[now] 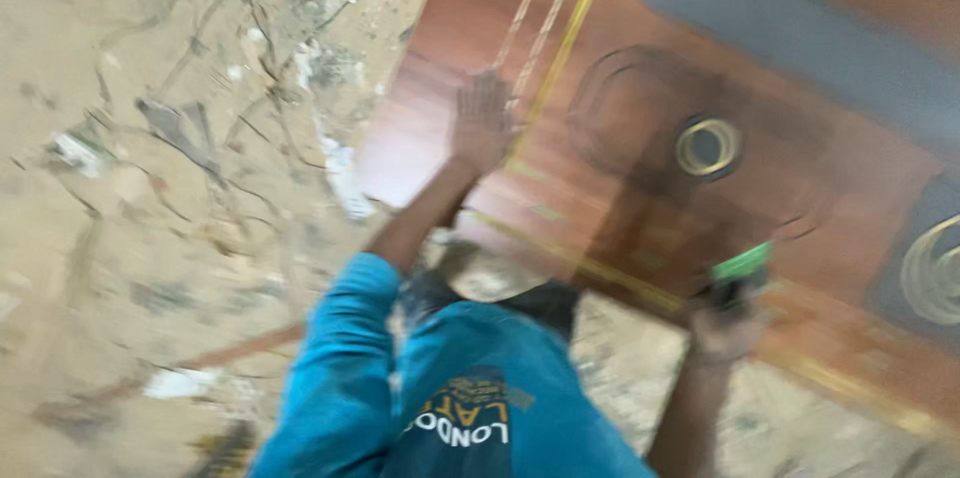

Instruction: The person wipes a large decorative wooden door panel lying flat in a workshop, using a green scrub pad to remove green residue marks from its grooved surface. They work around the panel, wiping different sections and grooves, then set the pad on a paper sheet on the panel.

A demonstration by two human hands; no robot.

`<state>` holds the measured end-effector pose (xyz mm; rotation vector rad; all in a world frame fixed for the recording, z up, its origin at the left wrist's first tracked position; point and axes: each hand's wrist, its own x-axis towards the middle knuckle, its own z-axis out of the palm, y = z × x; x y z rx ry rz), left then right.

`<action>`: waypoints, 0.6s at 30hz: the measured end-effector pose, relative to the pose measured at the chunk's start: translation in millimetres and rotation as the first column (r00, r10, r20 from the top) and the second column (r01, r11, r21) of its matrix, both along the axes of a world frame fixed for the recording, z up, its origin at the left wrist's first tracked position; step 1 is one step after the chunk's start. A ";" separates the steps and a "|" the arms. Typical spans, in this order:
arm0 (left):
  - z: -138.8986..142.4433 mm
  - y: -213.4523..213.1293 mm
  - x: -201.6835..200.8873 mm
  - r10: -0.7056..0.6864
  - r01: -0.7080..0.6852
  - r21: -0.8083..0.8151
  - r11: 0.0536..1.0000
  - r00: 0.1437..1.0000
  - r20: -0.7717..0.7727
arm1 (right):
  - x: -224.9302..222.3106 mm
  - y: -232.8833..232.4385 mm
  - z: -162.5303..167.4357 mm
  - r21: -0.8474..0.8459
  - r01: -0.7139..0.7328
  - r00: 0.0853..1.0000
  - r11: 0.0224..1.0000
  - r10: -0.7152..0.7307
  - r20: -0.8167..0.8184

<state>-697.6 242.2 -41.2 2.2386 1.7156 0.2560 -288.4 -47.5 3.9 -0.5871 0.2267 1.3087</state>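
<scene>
Head view, blurred with motion. A large varnished wooden door panel [450, 58] lies flat across the right and far part of the scene. It has grey inlays [800, 28], carved circles and a gold ring [708, 146]. The left hand [480, 123] is spread, palm down, and pressed on the panel's far left part, just beside a yellow strip [565, 48] that runs along the face. The strip may be a measuring tape, but the blur leaves that unsure. The right hand [725, 328] is closed around a green-topped tool [740, 266] at the panel's near edge, close to where a second yellow line crosses. I cannot tell what kind of tool it is. The person's blue shirt [450, 398] fills the near middle. To the left is a dusty floor [150, 188] strewn with scraps and wires.

Several things could go wrong from here:
- The weight seems to lean on the flat left palm, so the panel could skid on the gritty floor and scratch its underside.
- If that palm shifts, the yellow strip beside it could wander off line.
- The tool sits right at the edge, and a slip of the right hand could gouge the glossy face or drop the tool off the near side.
- Loose wires on the left could catch a foot.
</scene>
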 end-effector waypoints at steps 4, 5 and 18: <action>1.8 2.6 10.4 -0.277 0.271 -0.058 0.961 0.947 -0.163 | -113.5 0.6 30.7 -0.014 0.180 0.981 0.984 -0.180 -0.071; 10.2 5.3 12.4 -0.313 0.311 -0.041 0.950 0.933 -0.176 | -138.0 6.8 34.0 0.032 0.193 0.970 0.981 -0.186 -0.157; 5.3 143.1 6.3 -0.750 0.746 0.080 0.661 0.659 0.053 | -354.2 89.3 6.0 -0.007 0.478 0.875 0.878 -0.477 -0.084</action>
